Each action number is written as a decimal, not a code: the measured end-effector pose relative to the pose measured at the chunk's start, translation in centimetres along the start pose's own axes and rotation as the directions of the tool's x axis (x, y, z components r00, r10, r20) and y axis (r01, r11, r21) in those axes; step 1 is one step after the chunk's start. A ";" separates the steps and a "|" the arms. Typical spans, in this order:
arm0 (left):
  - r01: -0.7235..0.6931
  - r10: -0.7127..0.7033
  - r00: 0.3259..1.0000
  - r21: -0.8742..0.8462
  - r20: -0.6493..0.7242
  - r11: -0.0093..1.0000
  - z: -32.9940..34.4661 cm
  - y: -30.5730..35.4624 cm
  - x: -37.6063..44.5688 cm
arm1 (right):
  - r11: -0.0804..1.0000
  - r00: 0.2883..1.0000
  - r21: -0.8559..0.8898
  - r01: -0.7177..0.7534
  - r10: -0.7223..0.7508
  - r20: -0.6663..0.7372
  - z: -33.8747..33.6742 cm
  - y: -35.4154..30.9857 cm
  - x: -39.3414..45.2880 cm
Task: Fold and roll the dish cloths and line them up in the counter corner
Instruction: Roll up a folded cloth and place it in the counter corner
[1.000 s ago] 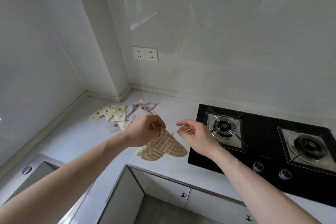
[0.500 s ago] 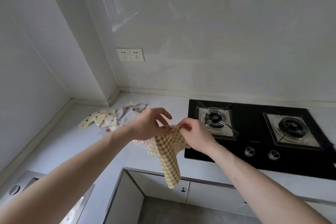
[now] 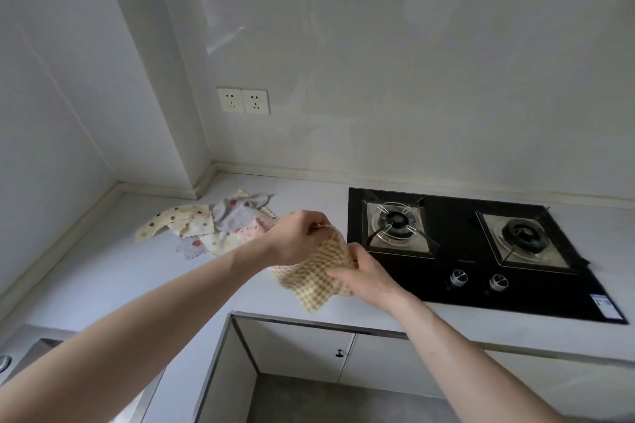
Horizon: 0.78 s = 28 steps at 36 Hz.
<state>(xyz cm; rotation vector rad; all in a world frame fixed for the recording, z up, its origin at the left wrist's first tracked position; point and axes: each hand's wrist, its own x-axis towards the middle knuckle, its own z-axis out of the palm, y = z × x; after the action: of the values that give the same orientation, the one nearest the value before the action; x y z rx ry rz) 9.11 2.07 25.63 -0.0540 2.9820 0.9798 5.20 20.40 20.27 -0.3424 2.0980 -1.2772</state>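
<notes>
A yellow-and-white checked dish cloth is spread between my two hands just above the counter. My left hand pinches its upper edge with curled fingers. My right hand grips its right edge, close to the stove's left side. The cloth's lower corner droops toward the counter's front edge. Behind my left hand a loose pile of dish cloths, dotted cream, grey and pink, lies unfolded near the counter corner.
A black two-burner gas stove with two knobs fills the counter to the right. The white counter runs left to a sink. A double wall socket sits above the corner. Cabinet doors lie below.
The checked cloth hung from both hands half a second ago. Now the hands have lowered and pulled apart, and the cloth is spread out close to the counter.
</notes>
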 end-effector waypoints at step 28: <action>-0.263 0.188 0.851 -0.087 -0.491 0.961 7.5 -9.9 7.0 | 0.697 0.589 -0.430 0.573 -0.716 -0.376 -9.0 10.0 13.0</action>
<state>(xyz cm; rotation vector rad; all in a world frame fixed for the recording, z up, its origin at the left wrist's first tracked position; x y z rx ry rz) 2.36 -1.64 13.61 0.0690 3.4112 1.4079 -9.37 24.75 9.42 -1.0934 2.7642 -1.6290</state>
